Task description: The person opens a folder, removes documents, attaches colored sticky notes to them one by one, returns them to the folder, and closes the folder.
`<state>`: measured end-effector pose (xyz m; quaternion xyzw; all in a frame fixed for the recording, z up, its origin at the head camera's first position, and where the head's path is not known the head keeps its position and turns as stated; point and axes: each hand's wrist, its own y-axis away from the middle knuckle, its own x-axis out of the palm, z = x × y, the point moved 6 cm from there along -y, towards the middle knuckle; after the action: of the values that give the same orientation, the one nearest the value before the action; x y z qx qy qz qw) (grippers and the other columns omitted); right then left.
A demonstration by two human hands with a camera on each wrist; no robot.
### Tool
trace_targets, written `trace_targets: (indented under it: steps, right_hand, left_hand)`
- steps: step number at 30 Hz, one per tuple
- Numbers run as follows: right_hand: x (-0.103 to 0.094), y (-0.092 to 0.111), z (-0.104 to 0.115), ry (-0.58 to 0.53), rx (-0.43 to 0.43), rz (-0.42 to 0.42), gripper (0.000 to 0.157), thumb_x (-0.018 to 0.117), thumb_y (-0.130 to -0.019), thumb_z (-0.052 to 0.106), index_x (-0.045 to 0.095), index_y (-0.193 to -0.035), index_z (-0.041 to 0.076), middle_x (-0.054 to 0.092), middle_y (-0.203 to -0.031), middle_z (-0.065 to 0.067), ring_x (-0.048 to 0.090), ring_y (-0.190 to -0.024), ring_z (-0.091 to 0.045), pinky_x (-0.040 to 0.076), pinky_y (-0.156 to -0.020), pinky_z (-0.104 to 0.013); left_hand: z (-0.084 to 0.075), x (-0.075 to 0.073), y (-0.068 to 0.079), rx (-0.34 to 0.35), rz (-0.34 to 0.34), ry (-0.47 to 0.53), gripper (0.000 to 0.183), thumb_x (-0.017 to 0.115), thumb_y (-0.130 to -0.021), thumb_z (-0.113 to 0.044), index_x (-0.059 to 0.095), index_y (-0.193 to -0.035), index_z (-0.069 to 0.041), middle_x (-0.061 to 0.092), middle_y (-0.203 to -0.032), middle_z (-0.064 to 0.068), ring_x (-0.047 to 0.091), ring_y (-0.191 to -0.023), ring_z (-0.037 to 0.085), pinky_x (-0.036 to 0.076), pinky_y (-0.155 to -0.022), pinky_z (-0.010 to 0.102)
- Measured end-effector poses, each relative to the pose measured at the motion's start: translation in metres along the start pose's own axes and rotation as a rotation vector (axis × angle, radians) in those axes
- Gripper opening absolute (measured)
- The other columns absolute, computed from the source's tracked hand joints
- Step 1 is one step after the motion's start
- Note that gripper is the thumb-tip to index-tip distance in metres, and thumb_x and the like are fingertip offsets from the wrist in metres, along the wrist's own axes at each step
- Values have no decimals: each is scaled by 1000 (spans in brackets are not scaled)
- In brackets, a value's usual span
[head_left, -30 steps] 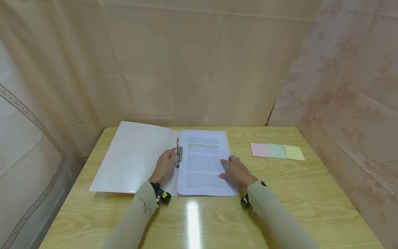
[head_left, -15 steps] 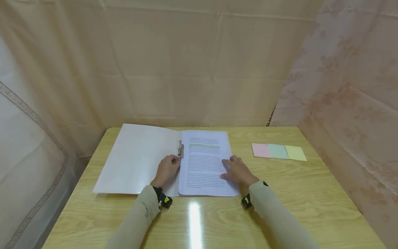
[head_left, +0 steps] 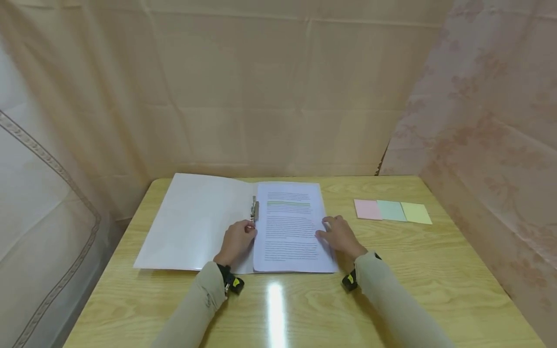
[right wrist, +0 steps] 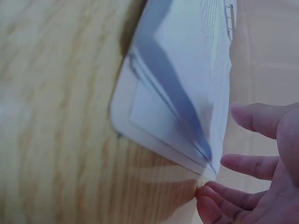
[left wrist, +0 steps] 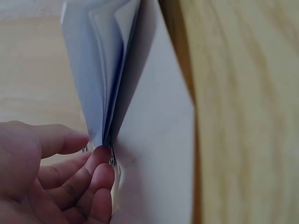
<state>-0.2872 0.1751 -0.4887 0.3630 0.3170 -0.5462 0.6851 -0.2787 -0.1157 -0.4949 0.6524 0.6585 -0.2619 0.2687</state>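
Note:
A white ring folder (head_left: 196, 217) lies spread open on the table. A stack of printed paper (head_left: 289, 251), one passage highlighted green, covers its right side. Along the fold runs a metal ring clip (head_left: 254, 208). My left hand (head_left: 235, 241) pinches the clip's near end with thumb and curled fingers, beside the paper's left edge. In the left wrist view, the sheets (left wrist: 88, 65) fan out above those fingertips. My right hand (head_left: 342, 237) is at the stack's right edge, fingers loosely extended; in the right wrist view the page corners curve apart there.
Pink (head_left: 367, 210), green (head_left: 391, 210) and yellow (head_left: 416, 213) sticky-note pads sit in a row on the right of the wooden table (head_left: 435, 270). Beige curtains (head_left: 278, 96) hang behind the table and along both sides.
My left hand has slid from beside the clip toward its near end and now pinches it. My right hand has shifted slightly right, from on the page to its edge.

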Motion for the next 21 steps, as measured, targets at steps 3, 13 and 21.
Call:
trace_targets:
  steps: [3, 13, 21]
  right_hand:
    - [-1, 0, -2, -23, 6, -9, 56, 62, -93, 31, 50, -137, -2, 51, -131, -27, 50, -117, -38, 41, -101, -54]
    - [-2, 0, 1, -32, 1, -20, 58, 63, -93, 30, 47, -139, -3, 54, -126, -25, 54, -110, -34, 45, -96, -50]
    - [-2, 0, 0, -78, 9, -6, 65, 63, -93, 29, 39, -144, -5, 52, -132, -29, 53, -121, -41, 42, -103, -54]
  left_hand:
    - [2, 1, -1, -5, 0, -13, 26, 63, -87, -16, 71, -109, -3, 73, -92, 8, 64, -79, 18, 47, -69, 29]
    - [-1, 6, -2, -19, 33, -20, 25, 65, -86, -14, 72, -108, -6, 70, -86, 4, 59, -74, 15, 42, -64, 24]
    - [-7, 13, 2, -9, 60, -3, 26, 67, -85, -11, 71, -109, -3, 70, -88, 6, 59, -76, 15, 44, -65, 26]
